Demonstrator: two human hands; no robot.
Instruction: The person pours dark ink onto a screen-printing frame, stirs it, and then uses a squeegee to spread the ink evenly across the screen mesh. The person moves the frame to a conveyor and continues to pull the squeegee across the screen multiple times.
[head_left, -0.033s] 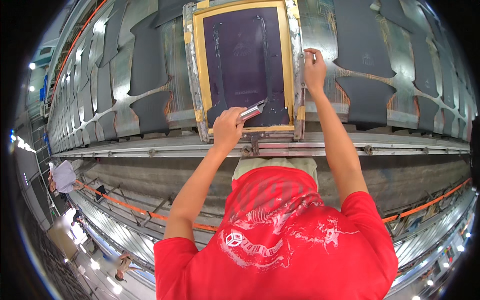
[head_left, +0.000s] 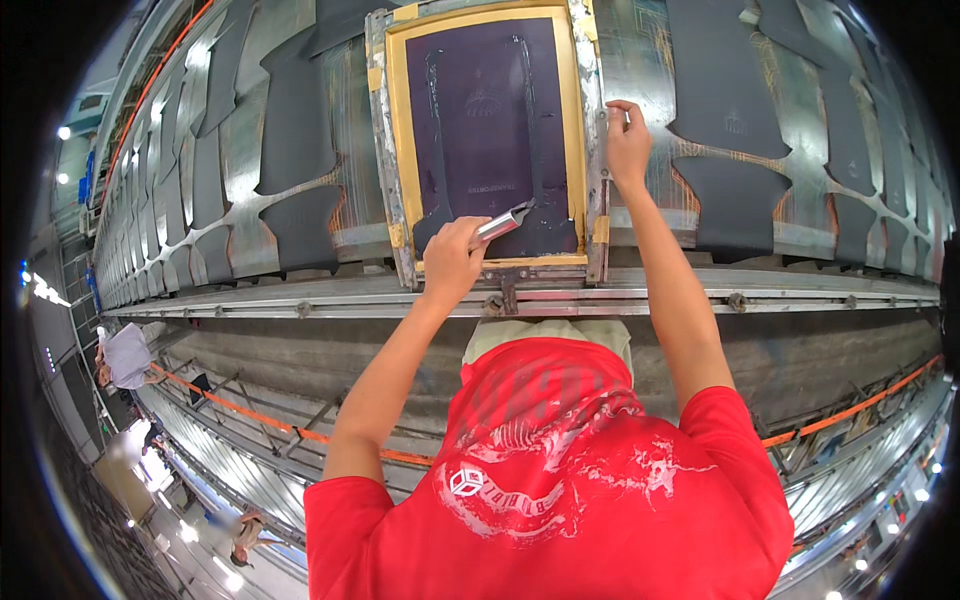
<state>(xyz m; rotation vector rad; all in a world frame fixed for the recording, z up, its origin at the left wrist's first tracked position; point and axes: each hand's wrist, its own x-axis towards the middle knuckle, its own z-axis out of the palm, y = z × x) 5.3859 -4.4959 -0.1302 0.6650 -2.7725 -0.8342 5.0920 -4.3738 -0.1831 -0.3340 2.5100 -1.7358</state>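
A screen-printing frame (head_left: 590, 130) with yellow tape around its inner edge lies in front of me. Its dark purple mesh (head_left: 480, 120) has streaks of dark ink along both sides. My left hand (head_left: 454, 258) is closed around a squeegee (head_left: 497, 227) with a shiny metal holder, tilted over the near part of the mesh. Dark ink (head_left: 548, 236) covers the mesh's near end by the squeegee's tip. At the frame's right side my right hand (head_left: 628, 145) has its fingers bent and closed on the outer edge; the fingertips are partly hidden.
Dark grey cut fabric pieces (head_left: 725, 195) lie on the long shiny table (head_left: 245, 225) on both sides of the frame. A metal rail (head_left: 400, 304) runs along the table's near edge. Behind me are an orange band (head_left: 280, 422) and another person (head_left: 127, 355) at far left.
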